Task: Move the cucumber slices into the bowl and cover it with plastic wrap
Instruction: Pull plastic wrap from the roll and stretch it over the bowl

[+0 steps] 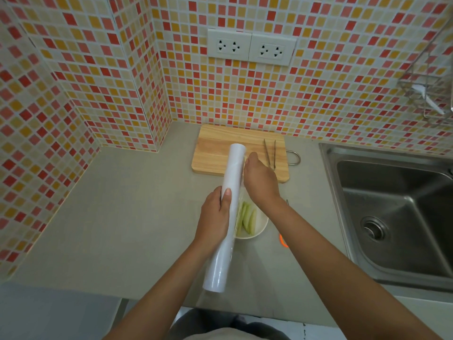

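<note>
Looking down from the head cam, the left hand (215, 217) is wrapping its grip around the plastic wrap roll (226, 214), thumb pressing on top, holding it tilted over the grey desk (122, 217) so it's running from about 6 o'clock up toward 12. The right hand (261, 182) is sitting just beside the roll at its 3 o'clock side, fingers curling in against the edge of the roll; honestly can't tell if that grip is actually pinching the film or just touching it. A bit of clear film is showing along the roll's right edge.

The white bowl (259, 231) is sitting on the desk right under both hands, partly hidden by the roll, and the cucumber slices (248, 220) are lying inside it.

At 12 o'clock from the bowl, a wooden cutting board (215, 150) is lying near the tiled wall, with metal tongs (269, 153) resting on its right part. A steel sink (392, 217) is sitting at 3 o'clock. Something orange (283, 240) is peeking out from under the right forearm.
</note>
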Demonstrator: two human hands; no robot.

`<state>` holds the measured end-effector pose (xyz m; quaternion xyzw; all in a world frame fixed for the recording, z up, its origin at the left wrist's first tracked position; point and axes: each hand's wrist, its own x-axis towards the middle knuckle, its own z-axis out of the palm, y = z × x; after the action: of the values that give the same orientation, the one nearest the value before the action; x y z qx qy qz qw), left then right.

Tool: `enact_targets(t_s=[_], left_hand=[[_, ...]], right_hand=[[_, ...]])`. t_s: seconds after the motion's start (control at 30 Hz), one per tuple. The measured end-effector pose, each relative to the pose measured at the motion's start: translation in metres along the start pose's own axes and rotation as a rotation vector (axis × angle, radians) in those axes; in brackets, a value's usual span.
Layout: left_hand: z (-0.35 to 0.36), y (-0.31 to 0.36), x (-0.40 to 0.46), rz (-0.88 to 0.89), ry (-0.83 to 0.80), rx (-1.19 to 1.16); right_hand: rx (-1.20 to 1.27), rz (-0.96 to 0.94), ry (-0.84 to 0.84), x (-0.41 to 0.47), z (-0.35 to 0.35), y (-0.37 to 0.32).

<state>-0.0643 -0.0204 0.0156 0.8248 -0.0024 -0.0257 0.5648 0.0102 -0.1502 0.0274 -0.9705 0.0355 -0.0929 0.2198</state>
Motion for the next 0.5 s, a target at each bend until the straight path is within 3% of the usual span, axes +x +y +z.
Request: enact_targets(t_s=[0.07,0.23,0.4,0.5], left_hand=[[-0.001,-0.002,-0.001,0.005,0.001,-0.011],[0.000,-0.003,-0.001,-0.010,-0.008,-0.015],[-0.002,-0.007,0.001,-0.021,-0.010,0.006],[0.000,-0.009,-0.001,-0.012,-0.017,0.025]], right_hand=[[0.045,0.067,0.017,-0.001,0.002,-0.002],[0.494,0.244,0.061,-0.003,0.008,-0.007],[0.179,0.005,0.077,-0.007,-0.001,0.000],[0.069,-0.026,0.070,0.000,-0.003,0.001]])
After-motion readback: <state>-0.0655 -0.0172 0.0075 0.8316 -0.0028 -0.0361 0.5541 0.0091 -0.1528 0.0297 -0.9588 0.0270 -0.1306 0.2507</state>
